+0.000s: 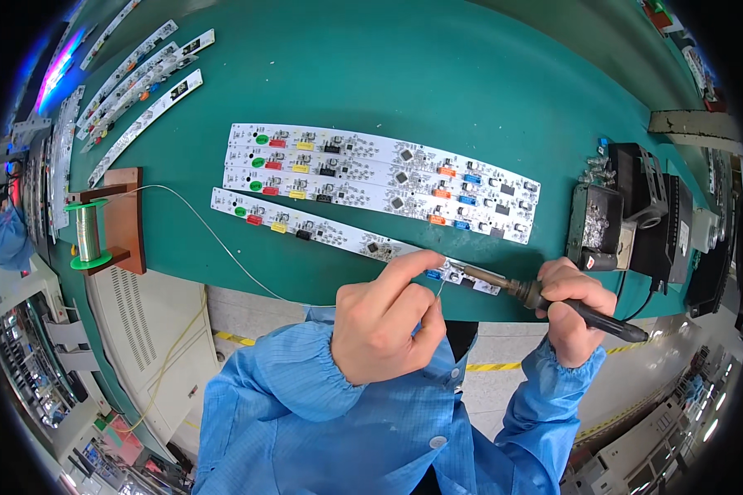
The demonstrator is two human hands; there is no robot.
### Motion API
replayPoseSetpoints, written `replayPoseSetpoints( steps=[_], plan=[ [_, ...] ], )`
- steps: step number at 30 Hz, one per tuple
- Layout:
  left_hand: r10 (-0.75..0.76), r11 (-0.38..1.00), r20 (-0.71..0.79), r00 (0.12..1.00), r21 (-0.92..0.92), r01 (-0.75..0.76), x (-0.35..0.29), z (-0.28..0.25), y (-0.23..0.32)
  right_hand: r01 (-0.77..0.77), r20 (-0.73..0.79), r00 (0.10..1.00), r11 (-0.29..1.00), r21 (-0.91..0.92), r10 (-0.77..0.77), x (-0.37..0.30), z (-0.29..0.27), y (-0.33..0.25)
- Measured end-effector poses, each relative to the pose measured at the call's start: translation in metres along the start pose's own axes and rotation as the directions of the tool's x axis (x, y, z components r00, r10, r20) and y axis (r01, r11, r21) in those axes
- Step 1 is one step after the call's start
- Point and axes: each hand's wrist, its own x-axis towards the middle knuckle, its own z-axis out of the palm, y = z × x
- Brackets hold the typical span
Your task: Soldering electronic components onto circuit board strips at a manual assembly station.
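Note:
A narrow white circuit board (338, 237) lies slanted near the table's front edge, with green, red, yellow, black and blue parts along it. Over its right end, my left hand (392, 318) pinches thin solder wire (238, 257), and the index fingertip rests at the board. My right hand (574, 305) grips a soldering iron (590, 318) by its black handle. The iron's tip meets the board's right end, just right of my left index finger. Behind, a panel of joined white boards (371, 169) lies flat, carrying similar coloured parts.
On the left, a solder spool (88, 233) sits on a brown wooden stand (128, 219). More board strips (144, 124) lie at the far left. A black soldering iron holder (598, 223) and a black box (673, 231) stand on the right of the green table mat (487, 91).

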Motion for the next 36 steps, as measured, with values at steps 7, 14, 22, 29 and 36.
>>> replayPoseSetpoints(
  steps=[7, 14, 22, 29, 36],
  plan=[
    [0.017, 1.0, -0.007, 1.0, 0.012, -0.017, -0.001, 0.002, -0.001, -0.006, 0.0, 1.0, 1.0, 0.02, 0.006, -0.003, -0.002, 0.001],
    [-0.005, 1.0, 0.005, 1.0, -0.004, 0.005, 0.0, 0.002, 0.001, -0.055, -0.008, 0.998, 0.998, 0.036, 0.055, -0.004, -0.003, -0.001],
    [0.002, 0.998, 0.015, 1.0, -0.056, -0.001, 0.0, -0.004, -0.002, 0.079, -0.268, 0.961, 0.996, 0.033, -0.068, -0.031, 0.003, 0.0],
    [0.081, 0.994, 0.04, 0.996, -0.079, -0.078, 0.001, -0.008, 0.006, -0.048, -0.468, 0.746, 0.662, -0.748, -0.475, -0.085, 0.008, 0.03],
    [-0.078, 0.993, -0.176, 0.981, 0.077, 0.092, -0.018, -0.051, 0.007, 0.157, -0.209, 0.9, 0.732, -0.663, -0.383, -0.059, 0.021, 0.016]
  ],
)
